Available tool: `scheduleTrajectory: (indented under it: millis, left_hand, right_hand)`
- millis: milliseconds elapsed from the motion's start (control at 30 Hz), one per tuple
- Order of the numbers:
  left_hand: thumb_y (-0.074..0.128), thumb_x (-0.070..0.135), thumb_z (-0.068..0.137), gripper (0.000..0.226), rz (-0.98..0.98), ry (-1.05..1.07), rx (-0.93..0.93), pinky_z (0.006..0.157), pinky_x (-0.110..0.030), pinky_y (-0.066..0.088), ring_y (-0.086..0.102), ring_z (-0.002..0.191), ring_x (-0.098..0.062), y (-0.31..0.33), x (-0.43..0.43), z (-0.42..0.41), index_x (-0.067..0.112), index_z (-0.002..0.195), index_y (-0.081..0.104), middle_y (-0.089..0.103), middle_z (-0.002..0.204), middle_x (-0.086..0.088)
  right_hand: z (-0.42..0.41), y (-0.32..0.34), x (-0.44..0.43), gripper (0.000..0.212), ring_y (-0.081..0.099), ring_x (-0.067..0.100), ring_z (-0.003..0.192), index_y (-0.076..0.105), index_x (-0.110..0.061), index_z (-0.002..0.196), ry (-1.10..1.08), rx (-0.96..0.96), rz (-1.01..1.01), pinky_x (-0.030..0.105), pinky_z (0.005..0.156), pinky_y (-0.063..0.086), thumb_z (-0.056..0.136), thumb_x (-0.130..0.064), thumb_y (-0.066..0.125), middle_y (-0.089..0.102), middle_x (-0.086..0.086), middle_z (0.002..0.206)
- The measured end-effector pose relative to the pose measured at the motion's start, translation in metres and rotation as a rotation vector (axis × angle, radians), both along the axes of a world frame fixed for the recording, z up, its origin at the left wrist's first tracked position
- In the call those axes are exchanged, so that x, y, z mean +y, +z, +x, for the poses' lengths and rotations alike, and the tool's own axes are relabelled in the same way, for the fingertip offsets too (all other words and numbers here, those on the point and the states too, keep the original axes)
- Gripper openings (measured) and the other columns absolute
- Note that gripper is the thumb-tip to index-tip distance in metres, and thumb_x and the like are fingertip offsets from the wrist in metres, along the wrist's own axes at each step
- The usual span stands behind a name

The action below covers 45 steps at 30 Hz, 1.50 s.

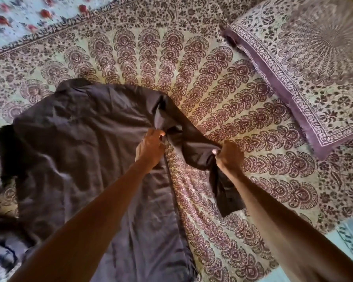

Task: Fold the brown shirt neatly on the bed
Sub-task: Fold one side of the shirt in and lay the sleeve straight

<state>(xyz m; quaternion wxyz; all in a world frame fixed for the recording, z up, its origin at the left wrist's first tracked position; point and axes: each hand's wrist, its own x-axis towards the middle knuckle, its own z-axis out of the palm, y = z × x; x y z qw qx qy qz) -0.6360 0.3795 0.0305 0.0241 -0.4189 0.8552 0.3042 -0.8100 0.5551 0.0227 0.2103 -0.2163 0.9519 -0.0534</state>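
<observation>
The brown shirt [73, 143] lies spread flat on the patterned bedspread [222, 94], its body on the left half of the view and its collar end toward the far side. Its right sleeve [194, 145] runs down and to the right across the bed. My left hand [151, 146] pinches the cloth where the sleeve joins the body, at the shirt's right edge. My right hand [229, 154] grips the sleeve further down, fingers curled round the fabric, and the cuff end [228, 198] hangs below it onto the bed.
A pillow [306, 64] in matching print lies at the far right. A light cloth with red flowers [25, 17] covers the far left corner. Dark clothes [0, 237] are heaped at the left edge. The bed's near right edge shows floor [346, 237].
</observation>
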Motion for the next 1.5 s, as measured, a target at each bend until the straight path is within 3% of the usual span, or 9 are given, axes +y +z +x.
scheduleTrajectory:
  millis: [200,367,467,600,733,1033,1300,1400,1500]
  left_hand:
    - [0.054,0.004,0.084,0.029,-0.238,-0.056,0.131,0.08,-0.045,0.053,0.055,0.108,-0.032,-0.005,-0.02,-0.062,0.012,0.112,0.058,0.052,0.122,-0.012]
    - [0.05,0.018,0.092,0.026,-0.216,-0.066,0.019,0.089,-0.046,0.047,0.05,0.114,-0.031,-0.015,-0.032,-0.099,0.015,0.117,0.057,0.051,0.124,-0.009]
    - [0.054,0.029,0.091,0.035,-0.233,-0.156,-0.16,0.1,-0.049,0.037,0.044,0.124,-0.031,-0.024,-0.032,-0.112,0.02,0.125,0.052,0.046,0.134,-0.008]
    - [0.048,0.042,0.094,0.046,-0.223,-0.147,-0.276,0.111,-0.056,0.025,0.039,0.13,-0.034,-0.029,-0.026,-0.129,0.019,0.133,0.049,0.041,0.142,-0.011]
    - [0.047,0.047,0.093,0.053,-0.247,-0.142,-0.27,0.112,-0.057,0.02,0.039,0.131,-0.035,-0.029,-0.021,-0.141,0.017,0.137,0.046,0.04,0.143,-0.014]
    - [0.04,0.05,0.097,0.07,-0.137,-0.261,-0.236,0.116,-0.056,0.014,0.007,0.148,-0.033,-0.043,-0.022,-0.15,0.024,0.154,0.009,0.004,0.162,-0.009]
    - [0.028,0.056,0.097,0.072,-0.068,-0.251,-0.245,0.116,-0.06,0.001,-0.011,0.148,-0.031,-0.057,-0.035,-0.139,0.025,0.154,-0.003,-0.015,0.161,-0.004]
    - [0.026,0.052,0.099,0.069,-0.059,-0.256,-0.251,0.116,-0.06,-0.001,-0.013,0.148,-0.03,-0.059,-0.035,-0.142,0.024,0.154,-0.004,-0.016,0.161,-0.003]
    - [0.027,0.046,0.101,0.064,-0.038,-0.241,-0.218,0.116,-0.058,-0.002,-0.01,0.148,-0.029,-0.059,-0.039,-0.142,0.023,0.154,-0.001,-0.012,0.161,-0.002]
  right_hand:
    - [-0.11,0.017,-0.029,0.021,0.055,0.021,0.071,0.054,-0.008,0.105,-0.016,0.172,-0.052,0.035,0.069,0.048,0.094,-0.025,0.06,0.061,0.003,0.085]
    - [-0.115,0.003,-0.003,0.09,0.064,0.028,0.094,0.05,-0.019,0.123,-0.101,-0.239,0.054,0.035,0.08,0.051,0.055,-0.068,0.081,0.063,0.004,0.108]
    - [-0.106,0.001,0.025,0.063,0.064,0.027,0.095,0.057,-0.008,0.117,-0.052,-0.241,0.187,0.03,0.072,0.048,0.074,-0.049,0.078,0.066,0.01,0.112]
    - [-0.143,0.012,0.034,0.039,0.056,0.018,0.075,0.066,-0.005,0.104,-0.022,-0.357,-0.025,0.021,0.051,0.035,0.082,-0.036,0.075,0.07,0.012,0.099]
    - [-0.202,0.043,0.025,0.03,0.056,0.012,0.065,0.066,-0.004,0.112,-0.029,-0.055,-0.185,0.012,0.044,0.033,0.088,-0.022,0.07,0.071,0.01,0.098]
    - [-0.26,0.067,0.014,0.017,0.066,0.031,0.089,0.064,-0.003,0.106,0.191,0.373,0.318,0.036,0.073,0.045,0.091,-0.011,0.06,0.067,0.018,0.099]
    - [-0.268,0.052,0.015,0.046,0.062,0.034,0.1,0.06,0.0,0.108,0.195,0.09,0.469,0.037,0.081,0.048,0.082,-0.036,0.074,0.061,0.016,0.106]
    - [-0.26,0.046,0.017,0.033,0.062,0.023,0.081,0.062,-0.006,0.09,0.274,0.331,0.52,0.029,0.067,0.039,0.081,-0.035,0.074,0.056,0.005,0.077]
    - [-0.24,0.045,0.013,0.033,0.054,0.022,0.082,0.055,-0.011,0.081,0.304,0.677,0.489,0.034,0.081,0.041,0.077,-0.041,0.068,0.056,0.003,0.076]
